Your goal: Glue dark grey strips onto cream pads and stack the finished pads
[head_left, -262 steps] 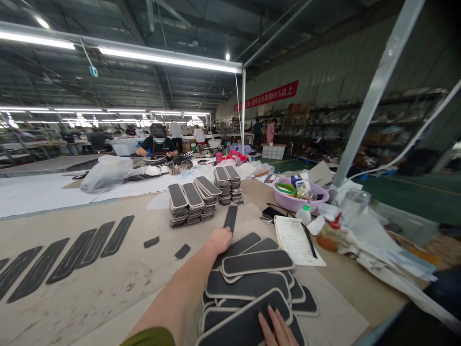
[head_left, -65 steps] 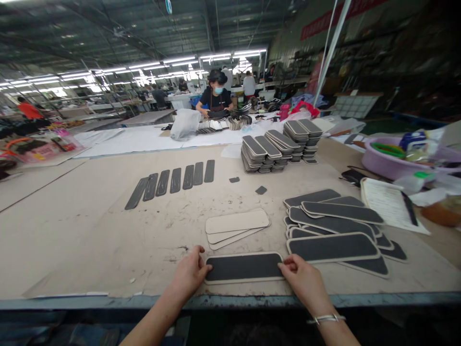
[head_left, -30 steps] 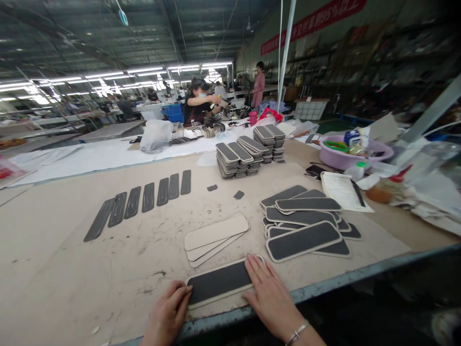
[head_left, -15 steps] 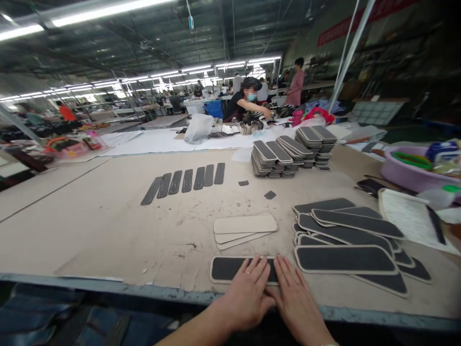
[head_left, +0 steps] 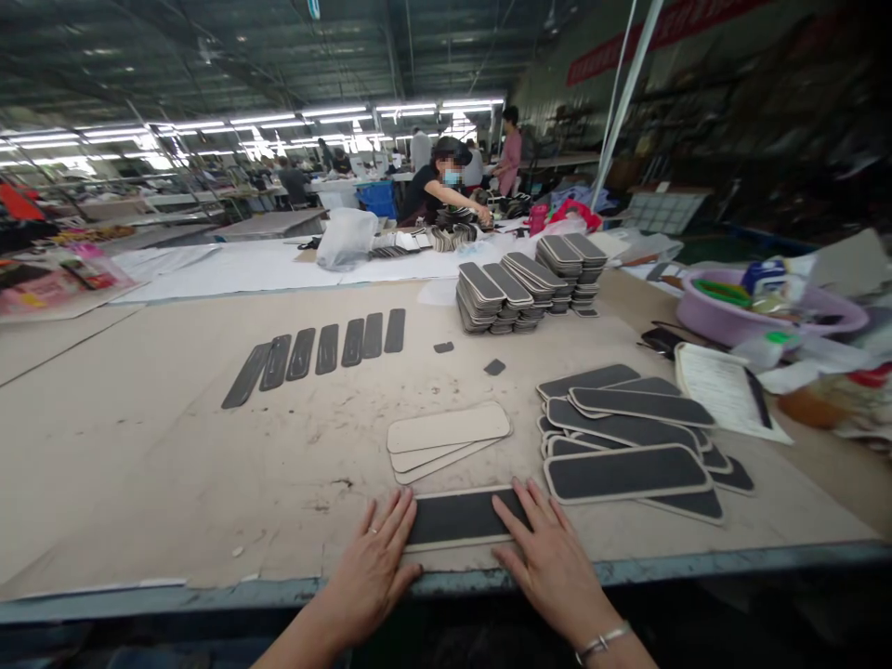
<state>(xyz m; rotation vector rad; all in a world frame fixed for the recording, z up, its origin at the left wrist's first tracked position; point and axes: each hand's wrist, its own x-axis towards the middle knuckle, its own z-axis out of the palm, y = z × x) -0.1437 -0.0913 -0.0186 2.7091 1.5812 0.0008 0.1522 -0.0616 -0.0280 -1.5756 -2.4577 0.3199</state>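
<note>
Dark-grey panel (head_left: pixel 456 518) flat on table (head_left: pixel 160 483) | left hand (head_left: pixel 368 565): fingers splayed on left end | right hand (head_left: pixel 554 565): fingers splayed on right end | both unclenched, gripping nothing

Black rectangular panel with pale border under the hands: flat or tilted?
Flat: the panel lies on the tan tabletop, no edge raised between left hand and right hand.

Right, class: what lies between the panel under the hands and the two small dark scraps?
A fan of overlapping pale pieces, as the head view shows.
</note>
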